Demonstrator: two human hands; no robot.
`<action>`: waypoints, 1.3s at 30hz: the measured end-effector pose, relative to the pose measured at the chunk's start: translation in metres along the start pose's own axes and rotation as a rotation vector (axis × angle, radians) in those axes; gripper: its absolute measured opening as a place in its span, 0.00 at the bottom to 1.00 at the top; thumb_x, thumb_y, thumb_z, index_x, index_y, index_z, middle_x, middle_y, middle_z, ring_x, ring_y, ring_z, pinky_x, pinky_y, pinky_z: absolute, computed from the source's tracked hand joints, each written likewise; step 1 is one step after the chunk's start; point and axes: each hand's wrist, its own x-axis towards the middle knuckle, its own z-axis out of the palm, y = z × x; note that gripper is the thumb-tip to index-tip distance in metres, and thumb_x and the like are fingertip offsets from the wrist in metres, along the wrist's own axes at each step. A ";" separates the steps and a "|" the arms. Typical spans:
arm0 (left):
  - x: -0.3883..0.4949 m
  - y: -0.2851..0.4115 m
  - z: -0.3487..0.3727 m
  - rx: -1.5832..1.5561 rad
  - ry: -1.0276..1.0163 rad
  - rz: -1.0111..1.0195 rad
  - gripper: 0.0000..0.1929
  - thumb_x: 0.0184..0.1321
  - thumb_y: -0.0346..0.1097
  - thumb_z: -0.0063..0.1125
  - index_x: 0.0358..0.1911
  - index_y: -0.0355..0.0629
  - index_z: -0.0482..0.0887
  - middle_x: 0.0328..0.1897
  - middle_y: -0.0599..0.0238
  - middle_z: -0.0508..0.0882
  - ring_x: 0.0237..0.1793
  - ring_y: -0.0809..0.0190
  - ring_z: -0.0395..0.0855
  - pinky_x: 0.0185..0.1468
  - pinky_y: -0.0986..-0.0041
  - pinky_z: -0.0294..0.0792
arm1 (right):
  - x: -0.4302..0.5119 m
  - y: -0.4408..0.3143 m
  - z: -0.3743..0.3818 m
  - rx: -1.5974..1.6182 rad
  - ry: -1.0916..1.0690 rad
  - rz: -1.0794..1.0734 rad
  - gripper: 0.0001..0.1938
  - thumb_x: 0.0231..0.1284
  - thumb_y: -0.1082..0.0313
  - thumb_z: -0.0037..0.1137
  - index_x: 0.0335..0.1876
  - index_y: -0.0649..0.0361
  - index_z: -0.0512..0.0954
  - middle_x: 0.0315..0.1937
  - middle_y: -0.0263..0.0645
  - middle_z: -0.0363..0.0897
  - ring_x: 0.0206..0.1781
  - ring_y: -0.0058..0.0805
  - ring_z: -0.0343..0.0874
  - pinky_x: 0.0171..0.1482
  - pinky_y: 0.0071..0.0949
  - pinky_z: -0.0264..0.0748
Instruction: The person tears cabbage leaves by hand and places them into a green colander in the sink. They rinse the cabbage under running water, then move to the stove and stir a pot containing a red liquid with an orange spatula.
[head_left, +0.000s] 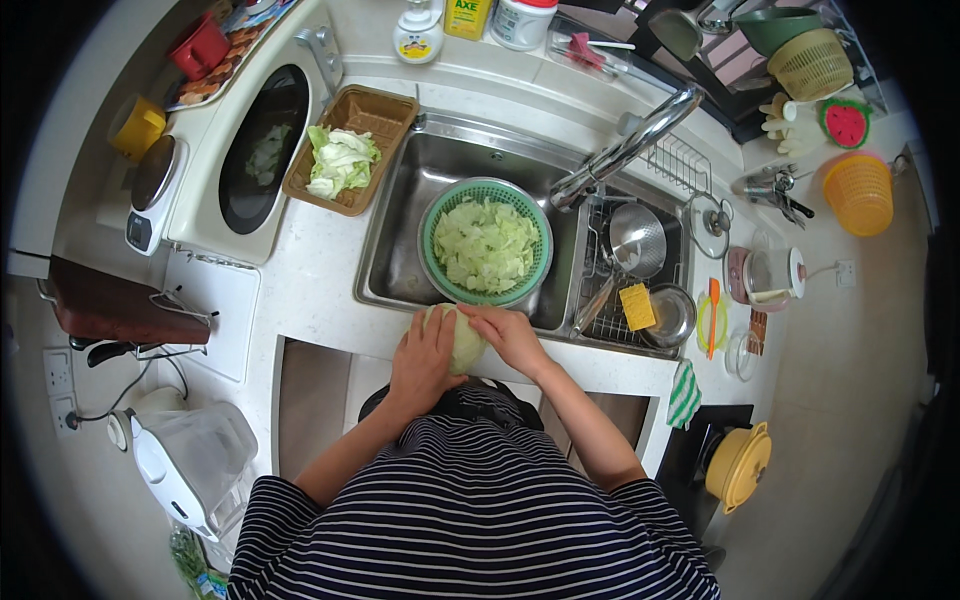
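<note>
Close to my body, at the front edge of the sink, I hold a pale green head of cabbage or lettuce (466, 346). My left hand (425, 361) lies over its left side with the fingers spread across it. At its upper right, the fingers and thumb of my right hand (511, 339) pinch at the leaves; what lies under the fingertips is hidden. Just beyond, a green colander (537, 212) full of torn pale leaves (486, 244) sits inside a metal bowl in the sink basin (407, 184).
A brown plastic tray (367, 112) with leaves (343, 161) stands left of the sink, beside a white oven (289, 187). The chrome faucet (622, 150) leans over the sink's right side. A rack there holds a metal strainer (637, 240), a yellow sponge (637, 307) and a glass lid (673, 315).
</note>
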 end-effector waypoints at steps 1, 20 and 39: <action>0.000 0.000 0.000 -0.006 -0.004 -0.008 0.49 0.24 0.44 0.74 0.57 0.37 0.62 0.60 0.54 0.65 0.61 0.47 0.61 0.54 0.62 0.68 | 0.000 0.001 0.001 -0.048 0.039 0.003 0.11 0.59 0.67 0.48 0.46 0.58 0.77 0.39 0.45 0.79 0.41 0.41 0.78 0.44 0.30 0.73; 0.000 -0.040 -0.013 -0.520 0.058 -0.525 0.47 0.29 0.43 0.74 0.58 0.43 0.61 0.53 0.54 0.74 0.54 0.51 0.73 0.54 0.66 0.66 | 0.038 0.077 -0.031 -0.351 0.304 0.260 0.16 0.61 0.64 0.46 0.55 0.52 0.70 0.51 0.50 0.70 0.52 0.46 0.71 0.53 0.35 0.67; 0.055 0.008 -0.072 -0.853 -0.039 -0.193 0.48 0.28 0.41 0.76 0.59 0.39 0.62 0.54 0.56 0.73 0.55 0.58 0.71 0.57 0.70 0.64 | 0.023 -0.082 -0.059 -0.154 0.502 -0.367 0.04 0.55 0.76 0.47 0.31 0.64 0.76 0.27 0.39 0.73 0.31 0.32 0.71 0.37 0.26 0.68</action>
